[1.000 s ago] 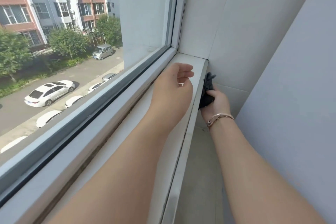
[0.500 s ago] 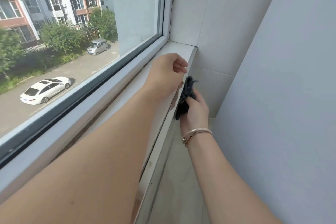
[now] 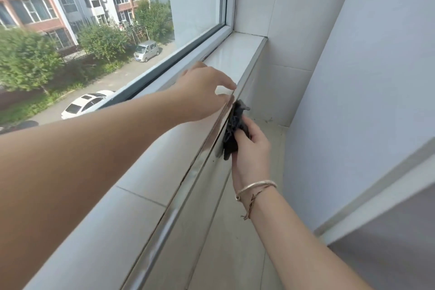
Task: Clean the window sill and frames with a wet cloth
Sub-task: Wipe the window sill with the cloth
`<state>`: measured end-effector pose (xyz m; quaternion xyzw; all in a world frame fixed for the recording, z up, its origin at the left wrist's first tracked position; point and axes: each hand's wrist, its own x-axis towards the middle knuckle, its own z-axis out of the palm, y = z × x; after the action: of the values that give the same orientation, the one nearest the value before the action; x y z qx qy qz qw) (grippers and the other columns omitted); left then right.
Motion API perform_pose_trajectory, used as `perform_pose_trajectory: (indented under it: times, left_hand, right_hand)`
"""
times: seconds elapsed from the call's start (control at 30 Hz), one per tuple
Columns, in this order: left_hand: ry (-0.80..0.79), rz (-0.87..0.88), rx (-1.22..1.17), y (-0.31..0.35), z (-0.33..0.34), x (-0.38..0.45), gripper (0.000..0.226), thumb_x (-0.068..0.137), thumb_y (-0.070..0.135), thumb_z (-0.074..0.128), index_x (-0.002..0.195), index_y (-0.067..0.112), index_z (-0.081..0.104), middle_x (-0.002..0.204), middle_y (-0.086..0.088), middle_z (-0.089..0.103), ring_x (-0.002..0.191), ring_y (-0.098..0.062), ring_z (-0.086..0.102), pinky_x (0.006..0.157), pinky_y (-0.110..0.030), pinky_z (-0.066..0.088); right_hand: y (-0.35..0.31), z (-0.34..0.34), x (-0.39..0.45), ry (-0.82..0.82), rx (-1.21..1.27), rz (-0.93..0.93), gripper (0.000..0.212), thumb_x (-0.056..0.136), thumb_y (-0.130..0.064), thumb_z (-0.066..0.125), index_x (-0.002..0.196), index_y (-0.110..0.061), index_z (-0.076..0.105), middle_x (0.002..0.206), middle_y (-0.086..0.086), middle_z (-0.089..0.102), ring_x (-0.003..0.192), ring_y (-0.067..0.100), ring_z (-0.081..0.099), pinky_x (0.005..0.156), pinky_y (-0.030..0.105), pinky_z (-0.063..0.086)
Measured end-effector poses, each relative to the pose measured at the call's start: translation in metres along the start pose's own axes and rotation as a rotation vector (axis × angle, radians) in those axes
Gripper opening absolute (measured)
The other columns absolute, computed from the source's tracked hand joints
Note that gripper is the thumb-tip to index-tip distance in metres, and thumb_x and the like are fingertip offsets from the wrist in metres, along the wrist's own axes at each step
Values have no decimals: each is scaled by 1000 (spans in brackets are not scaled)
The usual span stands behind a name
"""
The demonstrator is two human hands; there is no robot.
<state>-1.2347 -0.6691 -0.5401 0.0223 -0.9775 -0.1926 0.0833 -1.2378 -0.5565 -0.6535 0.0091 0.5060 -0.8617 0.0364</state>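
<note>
Head view, looking down along a white tiled window sill that runs from the near left to a far corner where it meets a white tiled wall. A white window frame borders the sill's far edge, with street, trees and parked cars showing through the glass.

The left hand reaches over the sill near its front edge. Its fingers are loosely extended and hold nothing; the fingertips point toward the shiny metal trim strip that caps the sill's front edge. Whether they touch the sill cannot be told.

The right hand, a thin metal bracelet at its wrist, is below the front edge. Its fingers curl around a crumpled dark cloth and press it against the vertical face just under the trim.

A second ago the cloth was farther along, close to the far corner. It has since come back along the front edge toward the viewer, and the left hand has gone from curled to spread. This suggests the wiping is on the sill's front face and travelling toward the near end; the frame seems not yet reached
</note>
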Motion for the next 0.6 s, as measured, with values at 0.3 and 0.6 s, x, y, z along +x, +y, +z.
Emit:
perform_pose_trajectory:
  times: [0.3,0.6]
  left_hand:
    - [-2,126,198,4,-16,-72,32,95,35,49,125,42,56,137,33,40,131,-7,22,104,-30,12]
    - [-80,92,304,10,-24,-121,32,96,40,43,125,49,52,153,27,13,138,-16,11,109,-37,12]
  right_hand:
    - [-3,6,-53,-22,64,-2,44,70,-6,49,82,-40,76,118,9,65,101,22,55,85,34,39]
    - [12,-30,-136,-189,-21,77,44,76,12,47,80,-21,76,100,-3,66,84,18,55,65,30,43]
